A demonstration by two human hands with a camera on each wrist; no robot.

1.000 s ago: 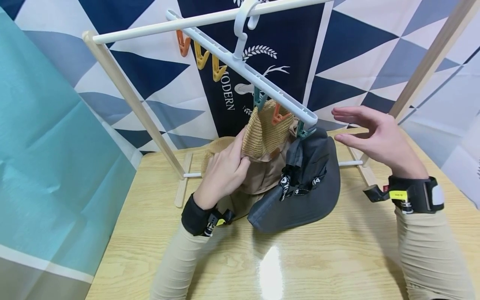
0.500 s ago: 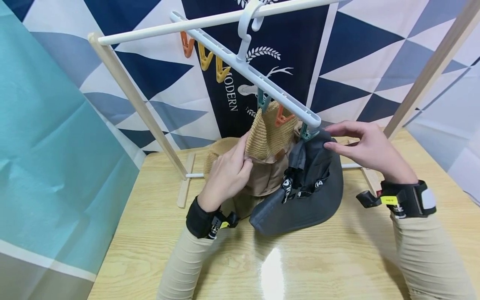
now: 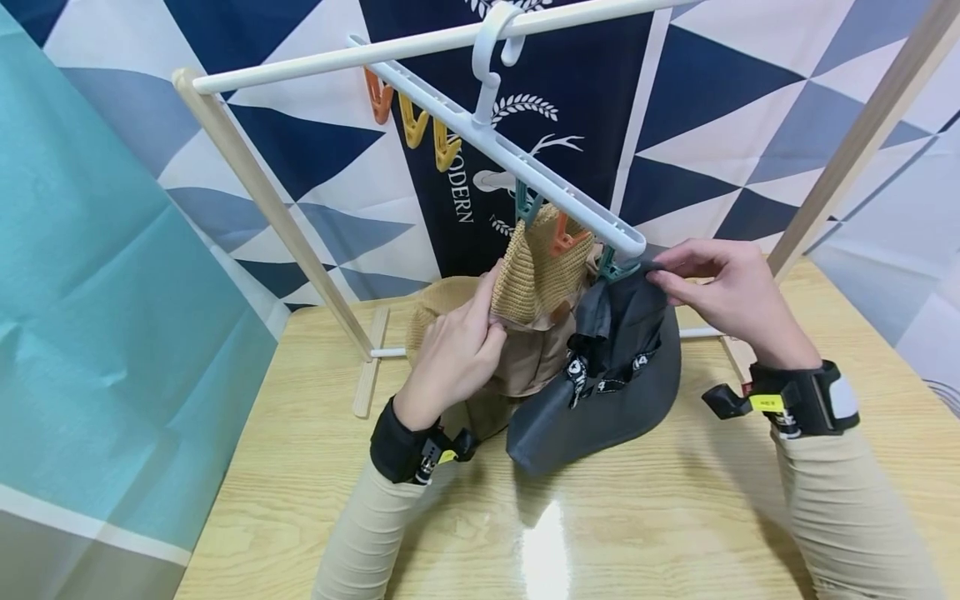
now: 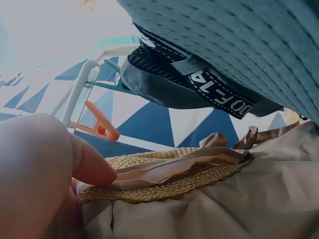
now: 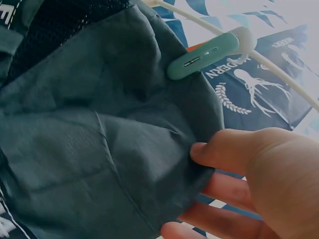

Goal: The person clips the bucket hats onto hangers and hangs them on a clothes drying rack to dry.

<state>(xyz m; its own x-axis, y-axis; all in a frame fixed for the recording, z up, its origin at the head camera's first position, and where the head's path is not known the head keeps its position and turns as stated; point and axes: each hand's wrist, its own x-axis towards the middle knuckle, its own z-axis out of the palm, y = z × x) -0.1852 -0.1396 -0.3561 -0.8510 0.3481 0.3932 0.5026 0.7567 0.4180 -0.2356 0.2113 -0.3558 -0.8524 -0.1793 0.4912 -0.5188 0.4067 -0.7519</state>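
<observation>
A tan woven sun hat (image 3: 551, 271) with beige cloth below it hangs from teal and orange clips. My left hand (image 3: 457, 354) holds its lower edge; in the left wrist view the thumb presses on the hat's rim band (image 4: 164, 172). Beside it hangs a dark grey sun hat (image 3: 607, 425), brim low, with black-and-white lettered straps. A teal clip (image 5: 204, 56) bites its crown near the hanger's end. My right hand (image 3: 738, 292) pinches the crown's fabric just right of that clip, thumb on the near side, other fingers partly behind the cloth.
A pale blue clip hanger (image 3: 510, 150) hooks over the white rod (image 3: 360, 57) of a wooden stand. Orange and yellow clips (image 3: 412, 121) hang at its far left end. A wooden post (image 3: 855, 142) rises at the right, behind my right hand. The wood-grain table (image 3: 637, 533) lies below.
My right hand has come left from the air and now pinches the dark grey hat's crown. My left hand stays on the tan hat; the hanger has tilted slightly.
</observation>
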